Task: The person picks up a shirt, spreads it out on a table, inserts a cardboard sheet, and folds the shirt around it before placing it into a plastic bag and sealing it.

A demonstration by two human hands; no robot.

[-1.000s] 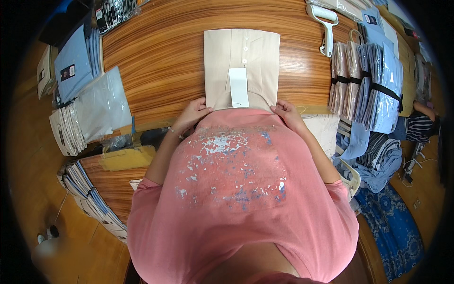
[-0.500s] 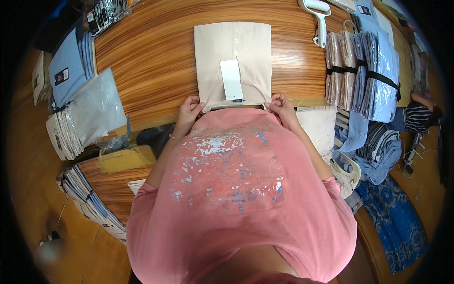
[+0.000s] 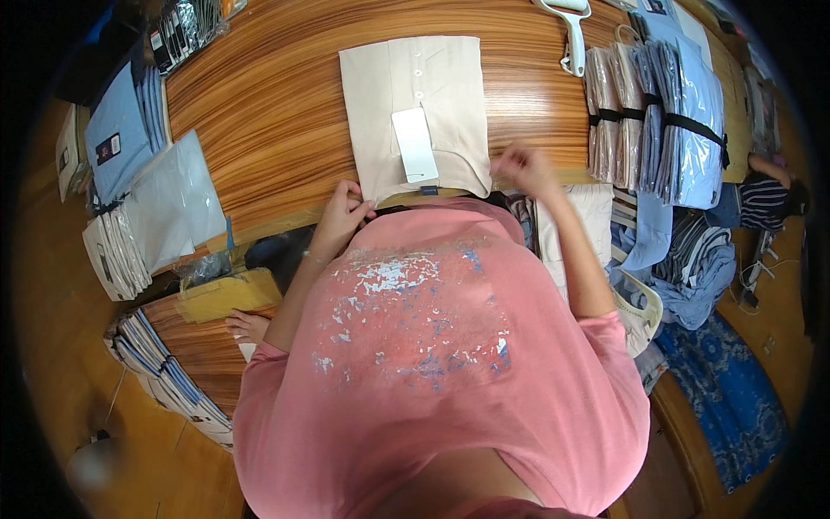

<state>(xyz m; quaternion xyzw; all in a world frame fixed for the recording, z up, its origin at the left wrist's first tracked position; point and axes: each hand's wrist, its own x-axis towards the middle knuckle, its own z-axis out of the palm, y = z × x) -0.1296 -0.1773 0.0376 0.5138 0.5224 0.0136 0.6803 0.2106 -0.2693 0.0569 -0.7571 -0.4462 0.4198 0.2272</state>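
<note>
A folded beige shirt (image 3: 450, 121) lies on the wooden table in front of me, its neckline toward me and its buttoned placket running away. A blank-looking white tag (image 3: 416, 143) rests on it, above a small dark label at the collar. My left hand (image 3: 344, 214) is at the shirt's near left corner, fingers curled and pinched at the cloth edge. Just off the near right corner hovers my right hand (image 3: 526, 171), its fingers bent and smeared by motion.
Banded stacks of bagged shirts (image 3: 657, 121) stand at right, below a white lint roller (image 3: 572, 35). Bagged blue shirts (image 3: 117, 147) and clear bags (image 3: 177, 203) sit at left. Another person's hand (image 3: 248, 326) rests at lower left. A person in stripes (image 3: 765, 203) is far right.
My right hand has let go of the shirt's near right corner and moved up and slightly right. Another person's hand has appeared at lower left. The view has shifted a little.
</note>
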